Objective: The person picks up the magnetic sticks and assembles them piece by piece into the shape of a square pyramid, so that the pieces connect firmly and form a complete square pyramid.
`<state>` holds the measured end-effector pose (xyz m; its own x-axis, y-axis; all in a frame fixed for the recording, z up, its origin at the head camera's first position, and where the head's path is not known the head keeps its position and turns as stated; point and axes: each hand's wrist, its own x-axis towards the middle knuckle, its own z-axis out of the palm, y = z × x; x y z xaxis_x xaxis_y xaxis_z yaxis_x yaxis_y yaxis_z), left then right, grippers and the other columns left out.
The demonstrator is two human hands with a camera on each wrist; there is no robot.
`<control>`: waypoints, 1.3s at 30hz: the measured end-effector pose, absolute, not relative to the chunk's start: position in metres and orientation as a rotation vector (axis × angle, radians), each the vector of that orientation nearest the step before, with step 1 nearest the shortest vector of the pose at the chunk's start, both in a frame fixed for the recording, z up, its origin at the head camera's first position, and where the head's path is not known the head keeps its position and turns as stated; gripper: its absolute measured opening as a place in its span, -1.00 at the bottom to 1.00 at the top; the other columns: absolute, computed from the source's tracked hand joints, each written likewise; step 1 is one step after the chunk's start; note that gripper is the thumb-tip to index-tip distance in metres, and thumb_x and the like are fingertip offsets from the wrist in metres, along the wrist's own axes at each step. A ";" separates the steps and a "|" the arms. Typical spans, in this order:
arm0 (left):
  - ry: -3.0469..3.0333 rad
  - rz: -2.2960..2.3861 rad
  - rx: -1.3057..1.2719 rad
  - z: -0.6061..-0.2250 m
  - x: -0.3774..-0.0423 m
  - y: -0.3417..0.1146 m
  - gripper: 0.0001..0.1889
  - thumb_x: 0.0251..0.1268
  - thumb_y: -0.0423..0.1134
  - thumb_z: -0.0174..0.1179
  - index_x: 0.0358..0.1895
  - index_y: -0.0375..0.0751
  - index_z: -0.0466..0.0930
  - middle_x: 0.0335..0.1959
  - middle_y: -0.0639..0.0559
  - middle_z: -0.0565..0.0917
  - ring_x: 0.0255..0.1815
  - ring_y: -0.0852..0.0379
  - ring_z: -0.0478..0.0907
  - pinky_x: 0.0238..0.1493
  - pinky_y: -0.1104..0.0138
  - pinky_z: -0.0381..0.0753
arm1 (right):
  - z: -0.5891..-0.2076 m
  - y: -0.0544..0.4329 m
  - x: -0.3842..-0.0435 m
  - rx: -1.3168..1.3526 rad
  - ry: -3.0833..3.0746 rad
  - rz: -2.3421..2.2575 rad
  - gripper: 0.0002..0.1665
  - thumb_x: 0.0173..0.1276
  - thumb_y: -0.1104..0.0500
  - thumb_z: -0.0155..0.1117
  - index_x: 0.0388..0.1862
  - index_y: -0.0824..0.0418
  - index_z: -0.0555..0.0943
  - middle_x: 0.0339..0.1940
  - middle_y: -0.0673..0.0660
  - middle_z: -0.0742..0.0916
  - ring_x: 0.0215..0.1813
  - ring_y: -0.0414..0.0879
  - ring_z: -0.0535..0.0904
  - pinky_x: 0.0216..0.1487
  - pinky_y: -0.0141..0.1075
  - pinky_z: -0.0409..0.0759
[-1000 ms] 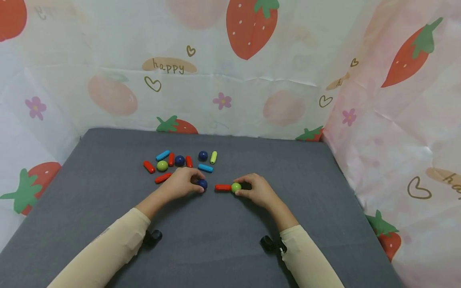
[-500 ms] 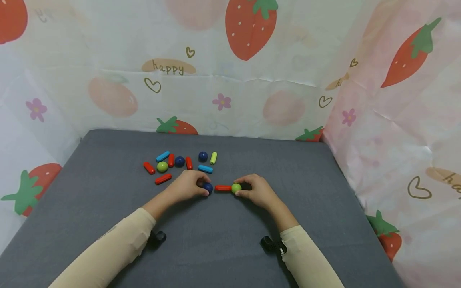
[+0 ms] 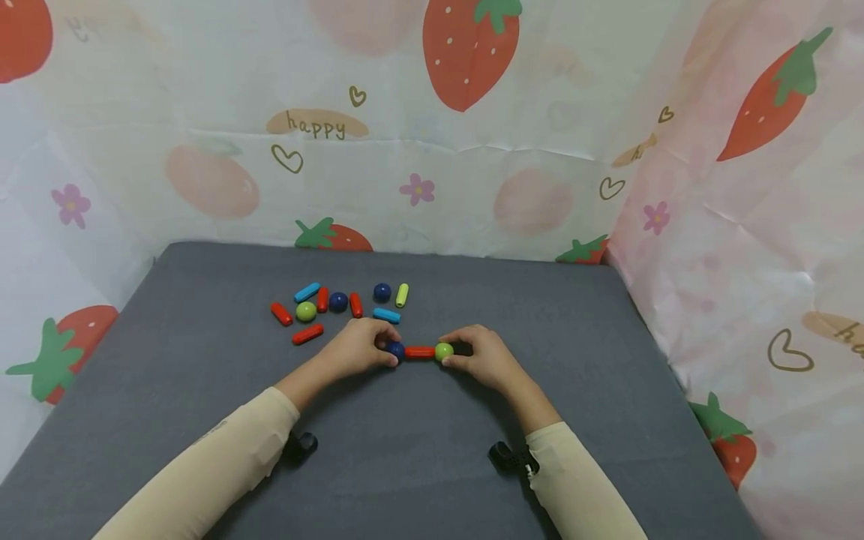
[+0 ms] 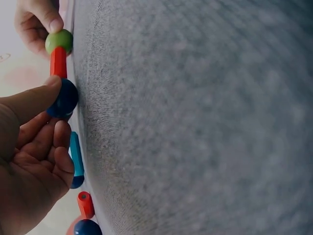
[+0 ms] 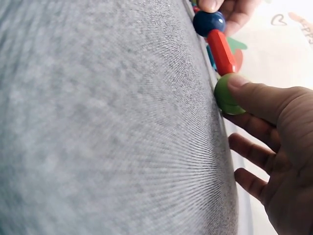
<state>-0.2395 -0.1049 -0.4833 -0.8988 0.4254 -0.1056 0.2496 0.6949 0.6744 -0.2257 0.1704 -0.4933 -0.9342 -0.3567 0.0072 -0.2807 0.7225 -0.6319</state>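
Observation:
Between thumb and fingers my left hand [image 3: 358, 347] pinches a dark blue ball [image 4: 64, 99]. Opposite it, my right hand [image 3: 482, 356] pinches a green ball [image 5: 227, 95]. A red stick [image 3: 420, 352] lies in line between the two, its right end against the green ball and its left end against the blue one. Whether the ends are joined or only touch, I cannot tell. All three rest low over the grey cloth.
Behind my left hand lie loose pieces: a red stick [image 3: 307, 334], a green ball [image 3: 306, 312], blue balls [image 3: 382, 292], light blue sticks [image 3: 387, 316] and a yellow-green stick [image 3: 402, 295]. The grey tabletop [image 3: 432, 465] ends at a strawberry-print curtain [image 3: 466, 180].
My left hand has moved right with the blue ball, closing the gap until the ball meets the red stick. My right hand has stayed in place with the green ball.

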 end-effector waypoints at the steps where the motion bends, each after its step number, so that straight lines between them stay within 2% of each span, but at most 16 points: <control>1: 2.655 0.998 0.539 -0.483 -0.239 -0.105 -0.65 0.18 -0.15 0.53 0.03 -0.04 0.74 -0.15 0.12 0.72 -0.12 0.15 0.58 0.03 0.15 0.61 | -0.493 0.171 -0.226 -0.518 2.808 -1.000 -0.56 0.26 0.03 0.56 0.13 0.00 0.76 0.12 -0.01 0.75 0.28 0.00 0.57 0.36 0.00 0.46; 11: 2.650 0.999 0.553 -0.481 -0.238 -0.104 -0.66 0.21 -0.16 0.51 0.05 -0.06 0.73 -0.13 0.10 0.72 -0.10 0.14 0.59 0.05 0.14 0.62 | -0.492 0.171 -0.226 -0.505 2.797 -1.000 -0.56 0.24 0.02 0.58 0.11 -0.01 0.75 0.13 -0.02 0.74 0.30 0.00 0.56 0.39 -0.01 0.44; 25: 2.693 0.936 0.604 -0.481 -0.244 -0.102 -0.68 0.25 -0.16 0.48 0.05 -0.06 0.70 -0.22 0.10 0.65 -0.21 0.13 0.50 -0.11 0.21 0.55 | -0.491 0.175 -0.221 -0.554 2.793 -0.969 -0.58 0.26 0.01 0.56 0.10 -0.02 0.74 0.14 -0.01 0.73 0.32 0.00 0.55 0.40 0.00 0.44; 29: 2.702 0.930 0.603 -0.481 -0.246 -0.098 -0.69 0.26 -0.14 0.47 0.04 -0.05 0.71 -0.21 0.09 0.65 -0.21 0.12 0.51 -0.10 0.20 0.54 | -0.488 0.177 -0.217 -0.570 2.791 -0.960 -0.59 0.27 0.01 0.56 0.09 -0.01 0.74 0.10 -0.03 0.73 0.26 -0.03 0.57 0.36 -0.02 0.46; 36: 2.742 0.931 0.564 -0.481 -0.249 -0.093 -0.69 0.28 -0.10 0.46 0.02 -0.08 0.69 -0.10 0.05 0.72 -0.10 0.11 0.61 0.04 0.13 0.60 | -0.486 0.179 -0.207 -0.653 2.790 -0.954 -0.66 0.28 0.03 0.56 0.03 -0.01 0.75 0.01 -0.06 0.75 0.14 -0.06 0.60 0.26 -0.05 0.51; 39: 2.747 0.937 0.549 -0.482 -0.250 -0.091 -0.69 0.29 -0.09 0.45 0.02 -0.09 0.69 -0.12 0.04 0.74 -0.12 0.11 0.63 0.03 0.14 0.61 | -0.485 0.178 -0.203 -0.662 2.789 -0.947 -0.67 0.28 0.03 0.55 0.02 -0.02 0.76 0.00 -0.07 0.75 0.13 -0.08 0.60 0.25 -0.07 0.52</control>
